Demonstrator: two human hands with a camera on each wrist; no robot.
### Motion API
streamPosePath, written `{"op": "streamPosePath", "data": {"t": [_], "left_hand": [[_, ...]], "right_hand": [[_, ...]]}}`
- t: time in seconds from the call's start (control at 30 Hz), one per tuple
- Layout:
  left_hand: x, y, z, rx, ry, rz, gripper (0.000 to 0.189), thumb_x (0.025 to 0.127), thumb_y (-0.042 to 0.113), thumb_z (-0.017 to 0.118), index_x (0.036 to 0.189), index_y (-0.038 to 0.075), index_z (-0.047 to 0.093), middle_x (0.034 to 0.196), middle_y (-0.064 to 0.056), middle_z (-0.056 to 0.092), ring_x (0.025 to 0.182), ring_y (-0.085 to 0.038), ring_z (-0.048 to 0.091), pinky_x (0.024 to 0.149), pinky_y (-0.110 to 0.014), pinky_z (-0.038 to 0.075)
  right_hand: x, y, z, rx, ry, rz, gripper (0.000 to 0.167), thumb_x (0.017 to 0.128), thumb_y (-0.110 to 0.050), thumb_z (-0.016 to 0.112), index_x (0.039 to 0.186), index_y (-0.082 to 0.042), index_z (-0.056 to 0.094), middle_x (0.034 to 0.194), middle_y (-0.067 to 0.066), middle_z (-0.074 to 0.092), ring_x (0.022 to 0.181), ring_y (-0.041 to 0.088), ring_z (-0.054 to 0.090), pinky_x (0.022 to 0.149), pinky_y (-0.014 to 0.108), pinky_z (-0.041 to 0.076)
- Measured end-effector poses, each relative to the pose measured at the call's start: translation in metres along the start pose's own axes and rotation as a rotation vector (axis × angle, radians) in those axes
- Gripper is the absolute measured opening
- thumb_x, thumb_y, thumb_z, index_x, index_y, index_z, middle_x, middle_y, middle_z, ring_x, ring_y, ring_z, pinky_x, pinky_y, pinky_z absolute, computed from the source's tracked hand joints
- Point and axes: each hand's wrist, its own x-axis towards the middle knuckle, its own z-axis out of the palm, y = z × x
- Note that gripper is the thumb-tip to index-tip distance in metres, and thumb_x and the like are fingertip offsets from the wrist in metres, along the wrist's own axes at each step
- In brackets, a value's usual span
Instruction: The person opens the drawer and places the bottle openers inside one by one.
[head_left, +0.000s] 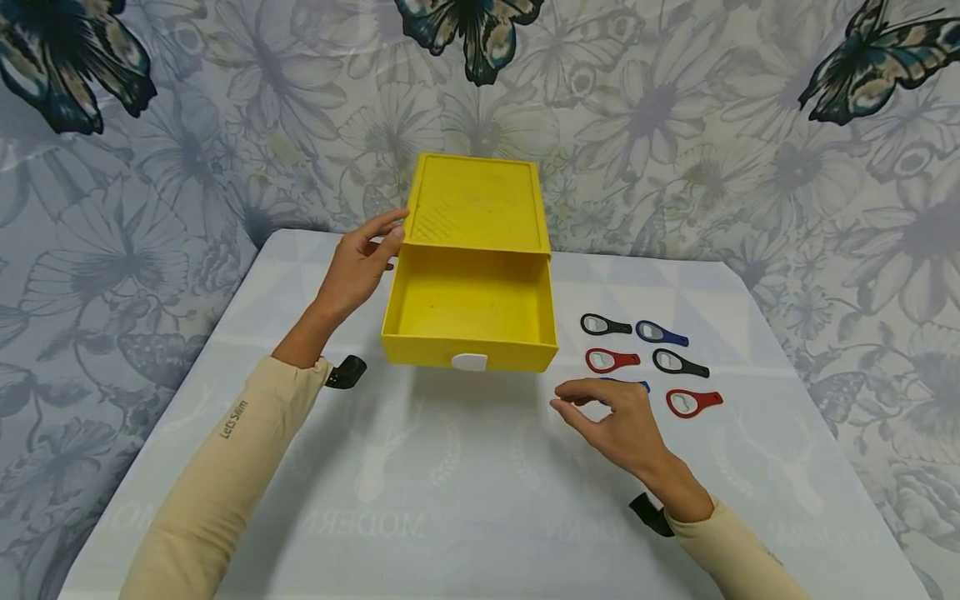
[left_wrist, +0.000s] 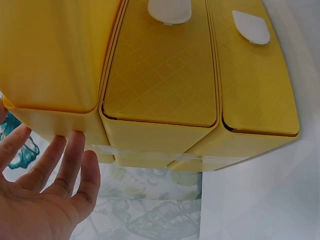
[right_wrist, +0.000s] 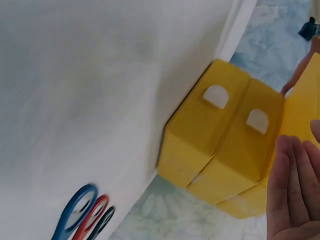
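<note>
A yellow drawer unit (head_left: pixel 480 204) stands at the back of the table, its top drawer (head_left: pixel 468 350) pulled out and bare inside. Two lower drawers with white tabs show shut in the left wrist view. My left hand (head_left: pixel 360 265) rests its fingertips against the unit's upper left side, fingers loosely spread. Beyond the drawer's front right corner hovers my right hand (head_left: pixel 618 425), its fingers (right_wrist: pixel 287 190) fairly straight and nothing visible between them. It partly covers a blue bottle opener (head_left: pixel 637 386). Close by lie a red bottle opener (head_left: pixel 611 360) and another red one (head_left: pixel 692 403).
Right of the unit also lie a black bottle opener (head_left: pixel 605 324), a blue one (head_left: pixel 662 333) and a second black one (head_left: pixel 680 363). A pale patterned cloth covers the table (head_left: pixel 450 533). Behind stands a flowered wall (head_left: pixel 315 108) with butterfly decorations (head_left: pixel 480 33).
</note>
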Motion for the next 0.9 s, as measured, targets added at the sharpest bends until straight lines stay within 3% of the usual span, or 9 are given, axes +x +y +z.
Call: {"op": "streamPosePath", "data": {"t": [0.2, 0.37, 0.57, 0.7, 0.9], "left_hand": [[-0.001, -0.001, 0.0, -0.001, -0.001, 0.005, 0.047, 0.106, 0.042, 0.047, 0.151, 0.027, 0.048, 0.142, -0.013, 0.054, 0.11, -0.03, 0.062, 0.092, -0.042, 0.051], [-0.001, 0.0, 0.0, -0.003, 0.0, 0.006, 0.047, 0.106, 0.042, 0.047, 0.151, 0.027, 0.047, 0.142, -0.013, 0.054, 0.11, -0.03, 0.062, 0.093, -0.044, 0.051], [-0.002, -0.001, 0.0, -0.016, -0.005, 0.016, 0.046, 0.106, 0.04, 0.047, 0.151, 0.027, 0.047, 0.142, -0.013, 0.054, 0.111, -0.029, 0.061, 0.092, -0.044, 0.051], [-0.002, -0.001, 0.0, -0.024, -0.006, 0.021, 0.046, 0.107, 0.039, 0.047, 0.151, 0.026, 0.047, 0.141, -0.012, 0.054, 0.11, -0.028, 0.061, 0.092, -0.043, 0.051], [-0.002, -0.001, 0.0, -0.027, -0.007, 0.029, 0.046, 0.106, 0.041, 0.047, 0.15, 0.027, 0.048, 0.14, -0.013, 0.054, 0.11, -0.029, 0.061, 0.092, -0.044, 0.051]], "right_hand": [[-0.006, 0.026, -0.015, -0.054, -0.087, 0.033, 0.028, 0.074, -0.003, 0.087, 0.099, -0.013, 0.079, 0.09, -0.002, 0.078, 0.077, 0.016, 0.072, 0.075, 0.016, 0.055], [-0.006, 0.052, -0.026, -0.094, -0.188, 0.063, 0.029, 0.076, -0.006, 0.087, 0.102, -0.013, 0.078, 0.094, 0.001, 0.078, 0.085, 0.022, 0.072, 0.078, 0.029, 0.059], [-0.008, 0.084, -0.039, -0.112, -0.343, 0.11, 0.026, 0.08, -0.011, 0.085, 0.105, -0.012, 0.078, 0.106, -0.003, 0.076, 0.099, 0.018, 0.071, 0.086, 0.039, 0.059], [-0.01, 0.1, -0.045, -0.103, -0.434, 0.137, 0.023, 0.081, -0.011, 0.084, 0.103, -0.014, 0.079, 0.113, -0.001, 0.074, 0.106, 0.02, 0.068, 0.091, 0.04, 0.057], [-0.012, 0.116, -0.046, -0.1, -0.508, 0.169, 0.024, 0.078, -0.014, 0.086, 0.101, -0.018, 0.079, 0.119, 0.0, 0.072, 0.11, 0.02, 0.066, 0.094, 0.036, 0.055]]}}
